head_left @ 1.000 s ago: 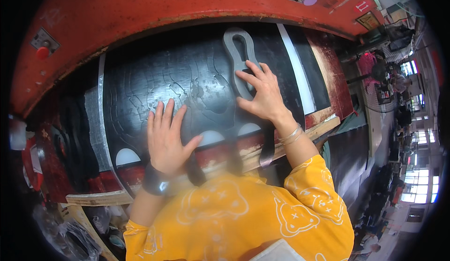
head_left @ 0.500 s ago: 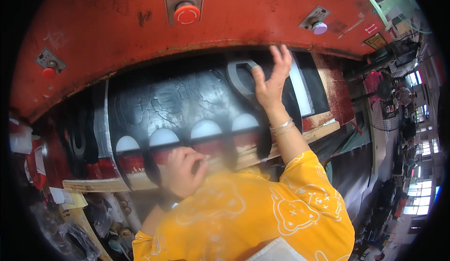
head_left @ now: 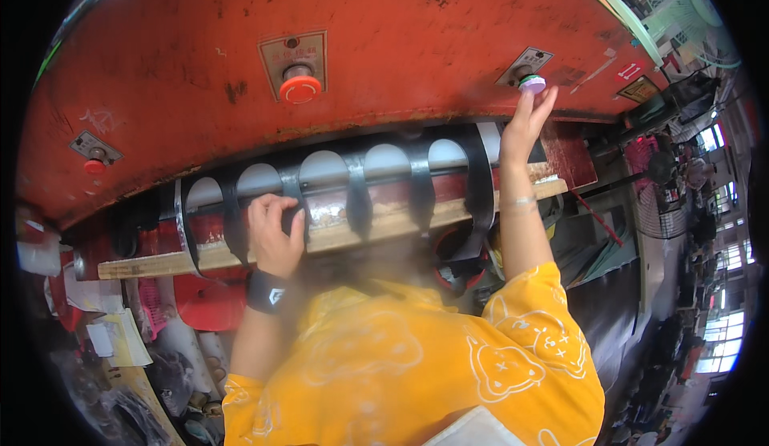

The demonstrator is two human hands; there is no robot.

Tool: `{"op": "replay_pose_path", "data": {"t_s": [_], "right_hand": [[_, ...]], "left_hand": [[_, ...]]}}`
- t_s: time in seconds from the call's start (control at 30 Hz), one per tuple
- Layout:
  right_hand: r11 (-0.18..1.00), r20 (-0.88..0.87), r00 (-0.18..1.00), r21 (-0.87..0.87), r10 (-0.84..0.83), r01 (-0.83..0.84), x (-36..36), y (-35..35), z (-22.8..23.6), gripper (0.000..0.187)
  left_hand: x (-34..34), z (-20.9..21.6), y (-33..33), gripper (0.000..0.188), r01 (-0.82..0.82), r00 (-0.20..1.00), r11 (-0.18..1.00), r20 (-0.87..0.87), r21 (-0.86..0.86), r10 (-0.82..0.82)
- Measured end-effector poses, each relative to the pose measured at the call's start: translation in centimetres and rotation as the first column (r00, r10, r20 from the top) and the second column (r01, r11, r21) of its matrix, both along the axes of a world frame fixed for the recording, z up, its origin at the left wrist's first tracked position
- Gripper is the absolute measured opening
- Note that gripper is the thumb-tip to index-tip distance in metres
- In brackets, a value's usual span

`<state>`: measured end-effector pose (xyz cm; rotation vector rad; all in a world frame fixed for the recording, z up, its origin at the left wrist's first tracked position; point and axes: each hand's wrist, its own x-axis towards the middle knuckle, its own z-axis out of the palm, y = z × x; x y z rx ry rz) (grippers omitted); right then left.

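My right hand point(head_left: 525, 135) is raised to the lilac button point(head_left: 532, 84) on the orange-red machine front point(head_left: 384, 46). Its fingers are stretched out, with the tips at the button. My left hand point(head_left: 276, 234) hovers by the front edge of the bed, its fingers curved and the thumb apart, with no held thing showing. Behind it, a black sheet point(head_left: 355, 175) with a row of half-round cutouts lies on the bed, its strips hanging over the wooden edge board point(head_left: 336, 236). The sheet's far part is hidden beneath the machine front.
A red mushroom button point(head_left: 300, 87) sits mid-panel, and a smaller red button point(head_left: 94, 164) at the left. Below the board at the left are a red round thing point(head_left: 210, 302) and papers point(head_left: 128, 342). A green fan point(head_left: 689, 6) stands at the far right.
My right hand has gone from above the black sheet up to the lilac button. My left hand has moved slightly left and up. The machine front now covers more of the sheet.
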<state>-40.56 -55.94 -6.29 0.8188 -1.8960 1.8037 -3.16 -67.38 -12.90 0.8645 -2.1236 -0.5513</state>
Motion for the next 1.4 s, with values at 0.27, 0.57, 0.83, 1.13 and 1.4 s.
{"op": "replay_pose_path", "data": {"t_s": [0.27, 0.57, 0.83, 1.13, 1.4], "right_hand": [[0.469, -0.222, 0.864, 0.883, 0.452, -0.018, 10.3, 8.0, -4.2, 0.015], [0.481, -0.196, 0.887, 0.876, 0.419, -0.034, 12.2, 8.8, -4.5, 0.022], [0.231, -0.013, 0.855, 0.965, 0.519, -0.126, 12.2, 11.2, -2.9, 0.021], [0.545, -0.015, 0.899, 0.8, 0.438, -0.252, 13.7, 5.3, -1.5, 0.073], [0.506, 0.232, 0.824, 0.694, 0.517, -0.513, 14.0, 9.8, -1.2, 0.075]], "left_hand": [[0.6, 0.0, -0.9, 0.033, -0.058, 0.988, 0.951, 0.156, 0.302, 0.011], [0.7, -0.3, -1.1, 0.032, -0.058, 0.982, 0.968, 0.19, 0.243, 0.011], [2.1, -0.1, 2.8, 0.038, -0.057, 0.972, 0.927, 0.234, 0.37, -0.034], [4.5, 5.5, 6.8, 0.056, 0.172, 0.884, 0.981, 0.423, 0.095, -0.196], [7.5, 2.5, 9.2, 0.069, 0.302, 0.813, 0.949, 0.497, 0.088, -0.305]]}}
